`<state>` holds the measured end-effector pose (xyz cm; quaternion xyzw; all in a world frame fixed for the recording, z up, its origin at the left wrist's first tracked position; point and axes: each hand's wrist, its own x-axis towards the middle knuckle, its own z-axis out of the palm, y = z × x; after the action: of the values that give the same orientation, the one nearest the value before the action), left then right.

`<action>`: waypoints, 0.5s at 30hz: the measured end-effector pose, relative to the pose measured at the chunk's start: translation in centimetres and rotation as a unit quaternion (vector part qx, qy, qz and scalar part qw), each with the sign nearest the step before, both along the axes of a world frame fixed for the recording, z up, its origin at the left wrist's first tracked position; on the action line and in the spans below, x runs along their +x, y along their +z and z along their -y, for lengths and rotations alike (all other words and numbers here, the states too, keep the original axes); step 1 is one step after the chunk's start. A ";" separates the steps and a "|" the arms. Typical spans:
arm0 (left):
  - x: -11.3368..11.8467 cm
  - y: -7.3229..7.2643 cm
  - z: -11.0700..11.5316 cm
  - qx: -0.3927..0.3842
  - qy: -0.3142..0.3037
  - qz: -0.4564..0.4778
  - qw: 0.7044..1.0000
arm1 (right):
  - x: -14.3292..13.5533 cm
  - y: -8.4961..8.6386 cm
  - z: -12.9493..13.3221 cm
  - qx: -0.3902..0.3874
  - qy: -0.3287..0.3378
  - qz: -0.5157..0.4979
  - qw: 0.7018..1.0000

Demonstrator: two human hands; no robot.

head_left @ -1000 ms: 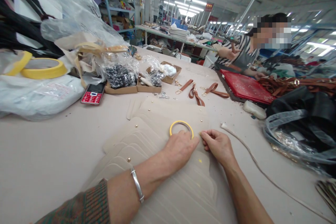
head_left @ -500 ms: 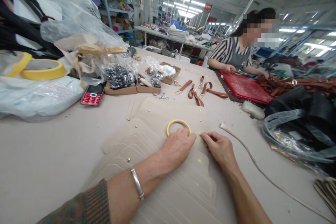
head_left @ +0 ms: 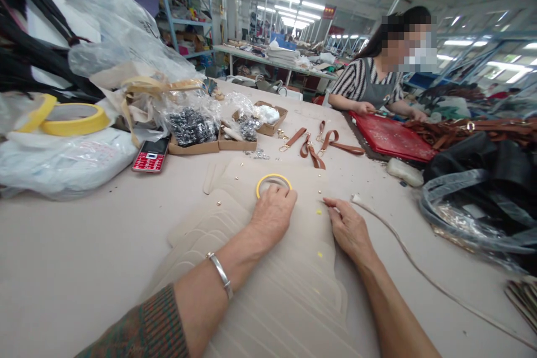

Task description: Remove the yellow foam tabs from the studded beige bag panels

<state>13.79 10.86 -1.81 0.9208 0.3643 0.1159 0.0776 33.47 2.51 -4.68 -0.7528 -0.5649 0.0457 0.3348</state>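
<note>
My left hand (head_left: 274,210) is closed around the near edge of a roll of yellow tape (head_left: 273,176), above the beige panels. Those beige panels (head_left: 247,257) lie overlapped in a fanned stack, with small gold studs (head_left: 218,203) showing along their edges. My right hand (head_left: 348,226) rests at the stack's right edge, its index finger stretched out near a gold stud, thumb slightly apart, and nothing visible in it. Small yellow tape pieces (head_left: 319,212) stick to the panels just left of my right fingertips and further down.
A beige cord (head_left: 398,240) runs along the right side. Brown leather straps (head_left: 310,151) lie beyond the stack, near cardboard boxes (head_left: 195,148) of metal parts. A red phone (head_left: 150,155) lies left. Across the table a person (head_left: 377,78) works at a red board (head_left: 390,137).
My left hand has moved left with the tape roll, away from my right hand. My right fingers have come off the small yellow tape piece, which now sits on the panel.
</note>
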 end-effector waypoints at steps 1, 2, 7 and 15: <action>0.0 -0.1 0.0 0.001 -0.004 0.005 1.000 | 0.1 -0.2 0.0 -0.003 0.010 -0.001 1.000; 0.0 -0.2 0.0 0.002 -0.008 0.009 1.000 | 0.2 -0.4 -0.1 -0.006 0.015 -0.005 1.000; 0.1 -0.5 0.1 0.001 -0.025 0.015 1.000 | 1.0 -0.6 -0.1 -0.029 0.031 -0.064 0.997; -0.9 0.3 0.8 0.008 -0.074 -0.015 0.997 | 1.1 0.6 0.6 -0.098 0.052 -0.075 0.991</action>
<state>12.91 10.05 -1.49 0.9473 0.2955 0.0992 0.0734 34.53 1.91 -4.04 -0.7457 -0.5695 0.1747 0.2984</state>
